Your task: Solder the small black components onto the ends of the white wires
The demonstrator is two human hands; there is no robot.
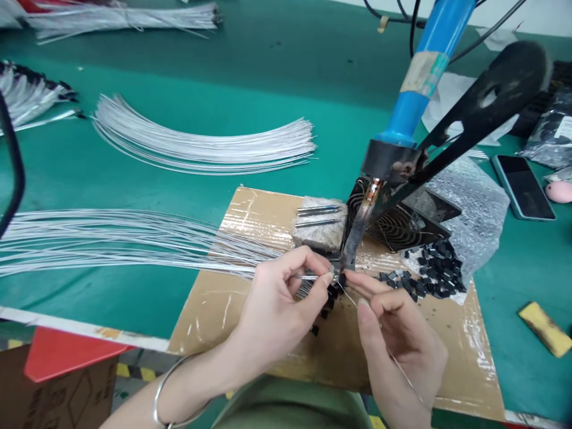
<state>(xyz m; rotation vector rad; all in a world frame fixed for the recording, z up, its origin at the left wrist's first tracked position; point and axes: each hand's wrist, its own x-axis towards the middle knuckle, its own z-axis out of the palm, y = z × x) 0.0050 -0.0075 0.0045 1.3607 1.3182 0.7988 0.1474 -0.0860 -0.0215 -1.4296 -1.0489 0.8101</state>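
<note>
My left hand [279, 304] pinches the ends of a bundle of thin white wires [111, 244] that runs off to the left. A small black part [340, 280] sits at the wire ends, right under the tip of a soldering iron [360, 229] with a blue handle [424, 71], fixed in a stand. My right hand [395, 333] is closed on a thin strand of solder wire [397, 357], and its fingertips touch the black part. Both hands work over a taped cardboard sheet [447, 357].
A pile of small black parts [435, 271] lies on bubble wrap [482, 202] to the right. A black fan [402, 223] stands behind the iron. More white wire bundles [201, 143] lie on the green table. A phone [522, 186] and a yellow sponge [545, 328] are at right.
</note>
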